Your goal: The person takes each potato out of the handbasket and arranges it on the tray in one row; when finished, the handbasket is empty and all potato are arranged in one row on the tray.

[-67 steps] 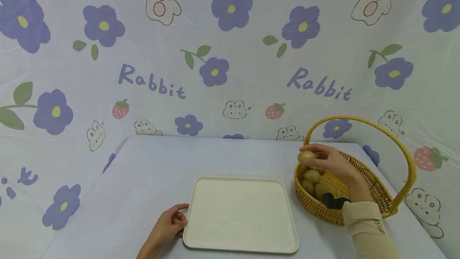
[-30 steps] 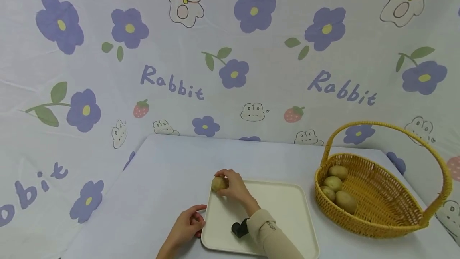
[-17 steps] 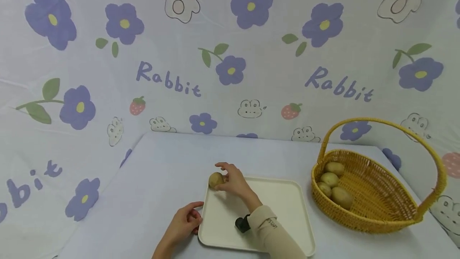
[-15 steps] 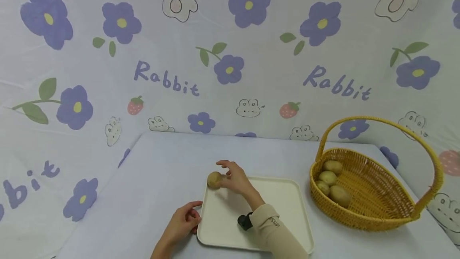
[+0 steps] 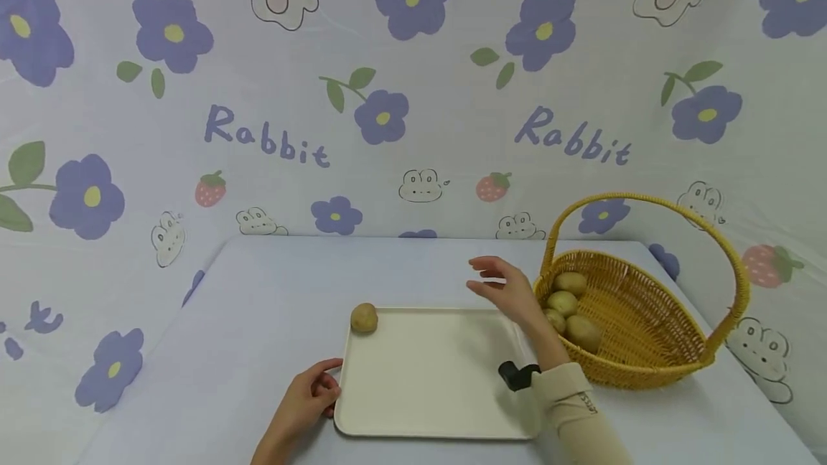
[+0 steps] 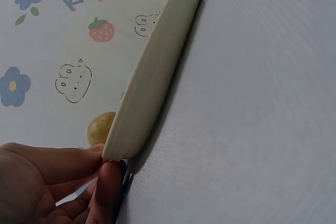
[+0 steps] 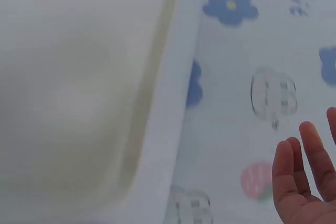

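A cream rectangular tray (image 5: pixel 433 379) lies on the table, with one potato (image 5: pixel 365 318) at its far left corner. My left hand (image 5: pixel 306 397) is at the tray's left side; in the left wrist view its thumb and a finger pinch the tray's edge (image 6: pixel 149 77), and the potato (image 6: pixel 100 128) shows just beyond. Above the tray's far right corner is my right hand (image 5: pixel 510 293), its fingers spread and nothing between them. The right wrist view shows those loosely extended fingers (image 7: pixel 315 161) away from the tray rim (image 7: pixel 163 82).
On the right stands a yellow wicker basket (image 5: pixel 646 332) with a tall arched handle (image 5: pixel 733 271). Several potatoes (image 5: pixel 583 334) sit at its left end. A black wrist device (image 5: pixel 517 377) is on my right wrist. A patterned cloth backdrop (image 5: pixel 413 149) rises behind the table.
My right hand brought a potato from the basket to the tray's far left corner, let it go, and moved back right toward the basket. The left hand stays at the tray's edge.
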### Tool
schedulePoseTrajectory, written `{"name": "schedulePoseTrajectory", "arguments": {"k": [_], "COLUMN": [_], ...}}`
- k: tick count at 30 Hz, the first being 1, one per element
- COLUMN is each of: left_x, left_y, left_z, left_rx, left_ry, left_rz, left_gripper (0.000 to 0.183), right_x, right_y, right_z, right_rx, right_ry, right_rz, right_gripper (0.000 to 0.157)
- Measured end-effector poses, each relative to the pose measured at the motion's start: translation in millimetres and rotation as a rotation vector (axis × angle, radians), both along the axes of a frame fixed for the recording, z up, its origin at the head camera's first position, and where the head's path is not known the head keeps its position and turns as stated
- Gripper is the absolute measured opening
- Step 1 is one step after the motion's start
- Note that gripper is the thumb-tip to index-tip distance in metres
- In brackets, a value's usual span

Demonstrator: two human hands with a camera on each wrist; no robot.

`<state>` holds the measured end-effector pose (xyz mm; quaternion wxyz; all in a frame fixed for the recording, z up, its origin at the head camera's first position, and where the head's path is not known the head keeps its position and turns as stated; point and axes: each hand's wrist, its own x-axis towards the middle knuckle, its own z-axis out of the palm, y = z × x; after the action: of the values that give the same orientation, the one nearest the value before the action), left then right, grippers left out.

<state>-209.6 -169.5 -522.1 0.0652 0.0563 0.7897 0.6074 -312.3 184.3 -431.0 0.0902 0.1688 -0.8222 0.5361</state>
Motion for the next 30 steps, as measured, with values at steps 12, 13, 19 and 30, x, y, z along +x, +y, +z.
{"name": "schedulePoseTrajectory", "arguments": {"k": [12,13,19,30], "left_x": [1.5,1.3,-0.6,-3.1], "left_y": [-2.2,-1.8,-2.0,-1.9], "left_z": [1.0,0.7,0.5,-5.9], "left_rx": [0.011,0.017,0.016,-0.02], "left_ry": [-0.016,-0.019,-0.019,-0.038], "left_rz": [0.018,0.014,0.009,0.016], "left_gripper": [0.047,0.047,0.047,0.048], "right_x": [9.6,9.7,4.9,-16.7], "right_y": [101.1,107.7,137.1,173.2], "right_z": [23.6,24.4,32.4,20.5], "right_rx": [0.116,0.129,0.163,0.168], "right_ry": [0.001,-0.001,-0.019,-0.064], "right_rz": [-0.184,-0.193,-0.223,-0.295], "right_gripper": [0.045,0.046,0.05,0.051]}}
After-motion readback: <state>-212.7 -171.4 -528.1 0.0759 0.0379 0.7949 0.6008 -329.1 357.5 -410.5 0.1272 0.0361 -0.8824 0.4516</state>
